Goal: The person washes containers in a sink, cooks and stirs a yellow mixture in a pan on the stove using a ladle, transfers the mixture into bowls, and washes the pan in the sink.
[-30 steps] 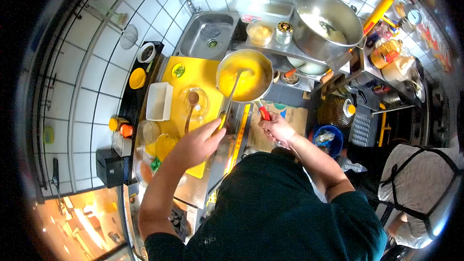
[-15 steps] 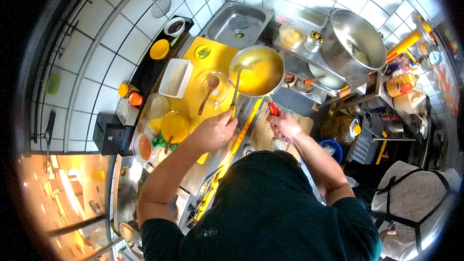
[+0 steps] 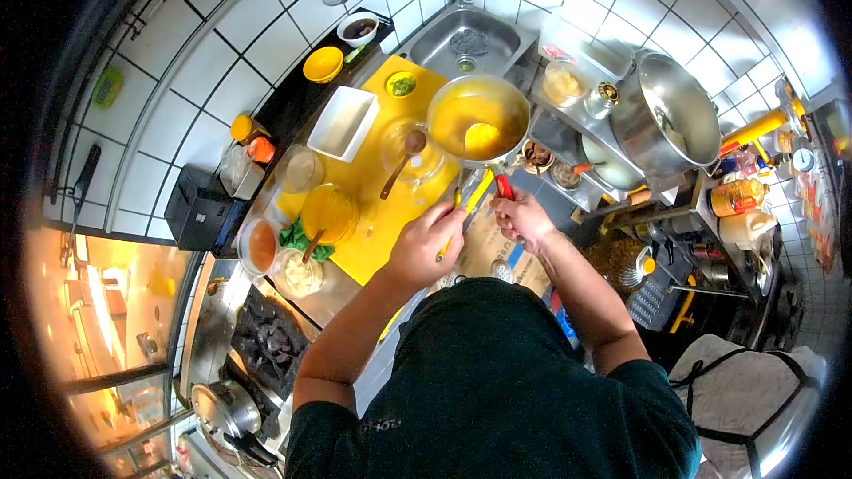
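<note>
The left hand is closed around the yellow handle of a ladle, whose bowl sits in the yellow liquid inside a pan. The right hand grips the pan's red handle. The pan is at the far right of a yellow cutting board, near the sink; a white tray lies to its left, and a large pot stands to its right.

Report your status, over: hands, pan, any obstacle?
Left hand grips ladle; right hand grips pan by red handle. Pan holds yellow mixture. Possible obstacle: yellow cutting board alongside, crowded with containers.
</note>
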A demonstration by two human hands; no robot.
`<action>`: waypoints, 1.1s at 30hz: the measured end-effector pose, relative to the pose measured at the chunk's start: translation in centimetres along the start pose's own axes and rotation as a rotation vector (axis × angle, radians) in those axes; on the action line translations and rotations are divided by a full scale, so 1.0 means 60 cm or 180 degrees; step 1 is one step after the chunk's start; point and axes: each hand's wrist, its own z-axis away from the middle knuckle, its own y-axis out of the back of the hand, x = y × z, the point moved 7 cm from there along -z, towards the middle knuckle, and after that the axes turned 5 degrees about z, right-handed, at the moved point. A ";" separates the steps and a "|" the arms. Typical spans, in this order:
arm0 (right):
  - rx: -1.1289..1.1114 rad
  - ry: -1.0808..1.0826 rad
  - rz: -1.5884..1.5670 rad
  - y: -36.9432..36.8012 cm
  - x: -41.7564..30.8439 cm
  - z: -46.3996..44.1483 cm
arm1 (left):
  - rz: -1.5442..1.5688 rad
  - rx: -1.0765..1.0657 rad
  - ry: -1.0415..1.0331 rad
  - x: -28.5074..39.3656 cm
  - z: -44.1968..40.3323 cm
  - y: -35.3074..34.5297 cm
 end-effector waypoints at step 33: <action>0.0823 0.0493 0.1853 -0.016 -0.037 0.004 | -0.0331 -0.0351 -0.0310 -0.107 0.001 -0.051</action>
